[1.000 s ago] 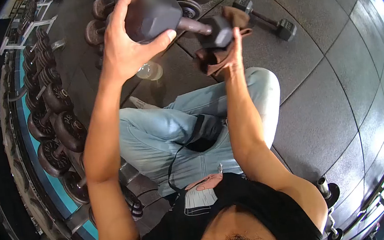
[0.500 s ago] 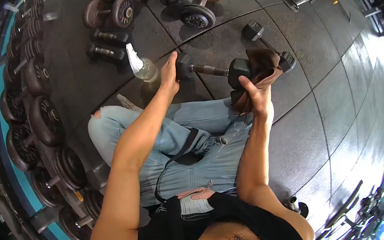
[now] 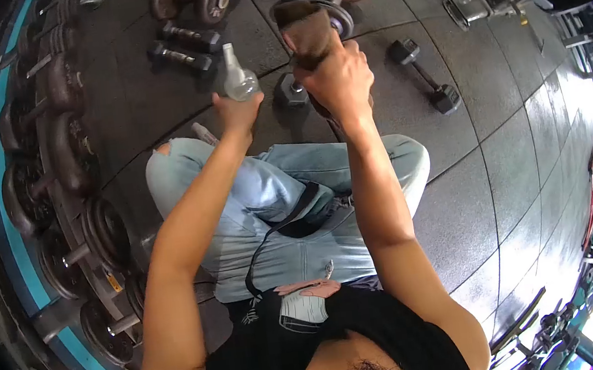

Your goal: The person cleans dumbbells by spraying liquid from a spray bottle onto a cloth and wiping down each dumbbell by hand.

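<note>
Spray bottle: I see the spray bottle [image 3: 241,83] in the wearer's left hand [image 3: 237,113], ahead of the crossed legs [image 3: 253,186]; its white nozzle points away from the wearer. I take it as my landmark.
Left hand: curled around the lower part of the bottle, with digits showing on both sides of it.
Brown cloth: the brown cloth [image 3: 307,32] is bunched in the right hand [image 3: 340,81], to the right of the bottle, and part of it sticks out past the knuckles, blurred.
Right hand: closed over the cloth, its back turned up to me.
Black dumbbell: one head of the black dumbbell [image 3: 291,90] shows just right of the bottle, between the hands. The right hand and cloth hide the rest, so I cannot tell whether they touch it.
Small dumbbells: two small dumbbells [image 3: 181,55] lie side by side, beyond the bottle and to its left.
Round-plate dumbbells: one round-plate dumbbell [image 3: 193,1] lies farther beyond the bottle, slightly left; more sit beyond it to the right, partly behind the cloth.
Second black dumbbell: the second black dumbbell [image 3: 425,76] lies on the tiled floor [image 3: 456,174], well to the right of the bottle.
Rack: the dumbbell rack [image 3: 69,211], loaded with dark weights, runs along the far left of the bottle.
Metal stand: the metal stand [image 3: 470,9] is beyond the bottle, far to its right.
</note>
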The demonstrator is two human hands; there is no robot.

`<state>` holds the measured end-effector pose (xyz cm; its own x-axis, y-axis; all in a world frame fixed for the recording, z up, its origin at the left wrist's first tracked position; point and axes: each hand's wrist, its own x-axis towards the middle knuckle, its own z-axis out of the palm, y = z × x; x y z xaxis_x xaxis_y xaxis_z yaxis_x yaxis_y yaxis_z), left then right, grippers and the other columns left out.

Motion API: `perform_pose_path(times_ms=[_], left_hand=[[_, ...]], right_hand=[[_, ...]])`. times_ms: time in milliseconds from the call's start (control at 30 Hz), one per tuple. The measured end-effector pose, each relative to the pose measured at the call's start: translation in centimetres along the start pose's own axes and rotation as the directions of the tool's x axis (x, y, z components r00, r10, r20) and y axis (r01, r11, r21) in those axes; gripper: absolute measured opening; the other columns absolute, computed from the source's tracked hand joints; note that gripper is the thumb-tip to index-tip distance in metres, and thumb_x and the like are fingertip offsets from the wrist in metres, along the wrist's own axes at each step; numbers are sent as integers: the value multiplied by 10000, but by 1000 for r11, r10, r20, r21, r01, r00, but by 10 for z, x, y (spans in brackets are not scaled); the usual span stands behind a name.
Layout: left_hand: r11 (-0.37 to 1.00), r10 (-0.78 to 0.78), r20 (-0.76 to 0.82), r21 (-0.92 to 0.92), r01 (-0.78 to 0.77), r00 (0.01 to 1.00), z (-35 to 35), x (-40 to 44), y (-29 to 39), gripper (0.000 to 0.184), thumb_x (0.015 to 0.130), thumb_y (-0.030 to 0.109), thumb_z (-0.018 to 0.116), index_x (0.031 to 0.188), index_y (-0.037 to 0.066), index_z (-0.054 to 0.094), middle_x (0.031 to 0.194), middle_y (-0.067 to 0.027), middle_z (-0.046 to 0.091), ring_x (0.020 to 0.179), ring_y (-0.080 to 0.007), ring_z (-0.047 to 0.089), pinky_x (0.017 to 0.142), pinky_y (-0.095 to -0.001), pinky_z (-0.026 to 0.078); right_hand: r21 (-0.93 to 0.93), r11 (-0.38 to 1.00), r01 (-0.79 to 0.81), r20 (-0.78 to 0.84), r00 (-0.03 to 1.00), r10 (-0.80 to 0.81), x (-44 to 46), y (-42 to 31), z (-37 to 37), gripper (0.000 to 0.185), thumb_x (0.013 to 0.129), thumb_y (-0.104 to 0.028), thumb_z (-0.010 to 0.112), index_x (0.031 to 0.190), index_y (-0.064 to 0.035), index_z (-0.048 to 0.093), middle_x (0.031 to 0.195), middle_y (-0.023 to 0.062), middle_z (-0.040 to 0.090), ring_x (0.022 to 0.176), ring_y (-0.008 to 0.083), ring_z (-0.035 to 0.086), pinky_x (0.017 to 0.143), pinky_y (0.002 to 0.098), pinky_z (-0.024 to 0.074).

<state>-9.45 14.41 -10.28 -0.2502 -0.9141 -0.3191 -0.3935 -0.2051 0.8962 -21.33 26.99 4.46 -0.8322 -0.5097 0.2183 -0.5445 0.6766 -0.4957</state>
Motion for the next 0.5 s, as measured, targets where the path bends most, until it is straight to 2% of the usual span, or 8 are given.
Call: perform_pose_path(times_ms=[33,100,200,300,367,400,433,500], left_hand=[[1000,-1,-17,-16,1,1000,7,13,-4,1025,700,270,839,1459,-71,241,1358,-247,469,1282,-328,466,1061,-396,394],[798,442,-67,484,-358,895,17,41,-8,996,748,349,802,1489,-21,250,1390,-247,478,1293,-382,468,1056,-416,407],[866,486,-39,160,-475,873,20,56,8,798,767,384,771,1405,62,417,1180,-217,636,1058,-406,624,903,-484,486],[766,579,43,315,-561,814,20,76,-6,656,793,392,741,1333,113,497,1071,-190,670,972,-411,643,845,-481,506],[764,597,-36,331,-554,802,6,47,32,489,811,328,726,1200,73,576,1000,-197,671,914,-425,643,790,-475,516],[749,661,-133,179,-638,738,0,39,46,443,823,309,725,1182,78,607,1036,-183,679,960,-412,646,816,-453,517],[701,698,-236,30,-713,676,-2,34,54,399,835,290,724,1165,83,637,1073,-169,686,1005,-398,649,842,-430,518],[589,808,-23,-22,-808,589,-20,28,74,310,849,181,684,1127,59,621,1010,-161,673,900,-376,658,771,-442,513]], right_hand=[[-58,998,22,39,999,-20,6,-11,6,628,679,-307,811,1195,-65,547,1071,238,581,1001,433,602,800,498,549],[-124,989,86,74,994,-77,12,-31,16,618,679,-295,809,1191,-69,545,1062,244,577,990,438,602,784,501,553],[-186,967,171,68,985,-161,9,-43,27,618,681,-308,811,1186,-71,545,1073,234,577,988,429,618,793,484,558],[-79,991,111,98,990,-103,19,-17,21,632,681,-427,816,1183,-103,613,1014,245,663,921,430,665,794,464,542],[566,821,-73,267,959,-99,32,28,-3,495,842,-324,741,1176,24,627,996,117,684,859,250,668,784,361,513],[805,526,-275,330,944,-11,32,44,-17,420,883,-236,710,1137,86,618,992,73,657,895,178,616,830,326,497],[886,374,-273,264,961,76,28,61,-26,407,868,-192,726,1149,79,610,1043,99,649,952,187,608,861,314,487],[920,324,-219,151,963,224,24,92,-31,442,841,-132,745,1189,82,578,1107,112,626,974,192,612,854,310,494]])
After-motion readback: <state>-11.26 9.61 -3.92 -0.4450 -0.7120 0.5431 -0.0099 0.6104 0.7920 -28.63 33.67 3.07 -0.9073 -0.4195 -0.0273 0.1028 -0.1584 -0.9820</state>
